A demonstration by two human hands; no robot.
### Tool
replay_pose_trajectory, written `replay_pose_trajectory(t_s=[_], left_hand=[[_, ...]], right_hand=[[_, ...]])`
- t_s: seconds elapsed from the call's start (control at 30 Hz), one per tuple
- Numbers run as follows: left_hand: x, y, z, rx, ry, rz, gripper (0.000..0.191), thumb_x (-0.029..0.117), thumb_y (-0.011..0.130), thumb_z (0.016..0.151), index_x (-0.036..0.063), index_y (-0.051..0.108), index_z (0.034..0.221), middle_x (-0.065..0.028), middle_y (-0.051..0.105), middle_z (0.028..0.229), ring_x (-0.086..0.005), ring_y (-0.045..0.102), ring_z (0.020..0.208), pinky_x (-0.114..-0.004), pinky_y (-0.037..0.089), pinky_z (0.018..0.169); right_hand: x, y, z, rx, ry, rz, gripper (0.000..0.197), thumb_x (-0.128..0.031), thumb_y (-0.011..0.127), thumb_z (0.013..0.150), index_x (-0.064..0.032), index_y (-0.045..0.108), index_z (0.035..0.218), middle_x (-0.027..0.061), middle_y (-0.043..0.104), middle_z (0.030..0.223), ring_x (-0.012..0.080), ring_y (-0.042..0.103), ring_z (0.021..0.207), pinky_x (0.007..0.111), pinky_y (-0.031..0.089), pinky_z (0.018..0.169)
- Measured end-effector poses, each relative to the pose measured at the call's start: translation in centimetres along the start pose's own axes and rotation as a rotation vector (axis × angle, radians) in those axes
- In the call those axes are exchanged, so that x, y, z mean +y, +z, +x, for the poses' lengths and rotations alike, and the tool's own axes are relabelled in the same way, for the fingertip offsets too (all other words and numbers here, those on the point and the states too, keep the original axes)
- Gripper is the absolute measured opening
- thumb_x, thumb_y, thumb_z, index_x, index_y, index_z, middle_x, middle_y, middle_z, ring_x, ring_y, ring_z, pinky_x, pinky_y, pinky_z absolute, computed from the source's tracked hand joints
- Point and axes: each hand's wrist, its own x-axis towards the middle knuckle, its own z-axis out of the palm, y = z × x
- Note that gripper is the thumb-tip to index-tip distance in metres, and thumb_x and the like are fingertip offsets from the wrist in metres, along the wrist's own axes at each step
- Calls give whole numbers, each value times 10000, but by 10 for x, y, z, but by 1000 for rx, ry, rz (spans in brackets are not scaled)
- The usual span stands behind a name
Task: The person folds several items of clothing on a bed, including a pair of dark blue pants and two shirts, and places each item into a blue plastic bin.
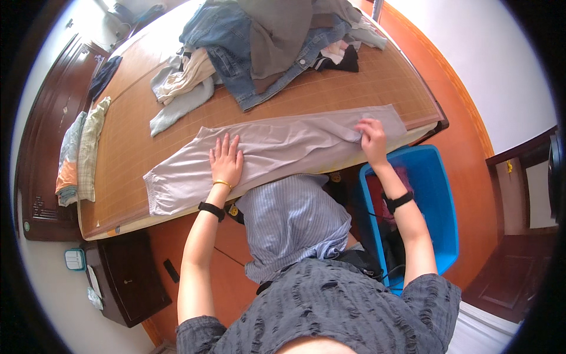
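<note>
Pale grey-lilac trousers (283, 141) lie lengthwise along the near side of a mat-covered bed, folded so that one leg shape shows. Their gathered elastic waistband (150, 194) is at the left, and the hem end reaches to the right. My left hand (226, 161) rests palm down on the upper part of the trousers, fingers spread. Toward the hem, my right hand (372, 139) is at the cloth with its fingers curled. A raised crease runs beside those fingertips; whether they pinch the fabric cannot be made out.
A heap of clothes with a denim jacket (234, 66) covers the far part of the bed mat (128, 128). Folded garments (90, 155) lie along the left edge. A blue plastic tub (435, 212) holding items stands right, and a dark nightstand (132, 278) stands left.
</note>
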Motion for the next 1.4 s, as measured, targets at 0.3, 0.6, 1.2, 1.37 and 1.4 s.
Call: replay_pose_trajectory(t_s=[0.3,0.6,1.2,1.37,1.4], left_hand=[[4,0,-4,-36,-17,0,505,376,400,935,266,352,1426,-51,274,1514,-296,223,1400,-514,158,1119],[0,1,0,-21,0,15,500,368,396,939,260,352,1425,-54,283,1510,-300,231,1396,-514,162,1116],[3,0,0,-84,0,40,494,354,381,953,237,338,1431,-47,261,1520,-294,200,1409,-497,151,1127],[-7,2,-6,88,27,-118,548,397,379,958,215,270,1463,-62,210,1539,-292,139,1428,-478,139,1134],[-3,-1,-5,111,46,-117,521,392,353,974,204,296,1456,-65,215,1539,-294,155,1423,-469,136,1132]], right_hand=[[15,-3,42,-338,347,-287,383,-95,663,771,-73,614,1150,150,593,1081,295,559,1012,386,474,844],[65,-71,36,173,396,193,225,42,550,791,-32,681,958,114,667,925,192,633,846,301,494,751],[66,-42,62,-132,208,-309,172,-75,564,847,-72,631,1005,92,628,1023,320,622,909,400,497,784],[50,-67,50,291,127,137,115,-2,571,818,-37,623,915,127,628,895,326,614,853,390,489,763],[49,-71,37,293,131,127,115,-2,571,818,-37,623,915,127,628,895,326,614,853,390,489,763]])
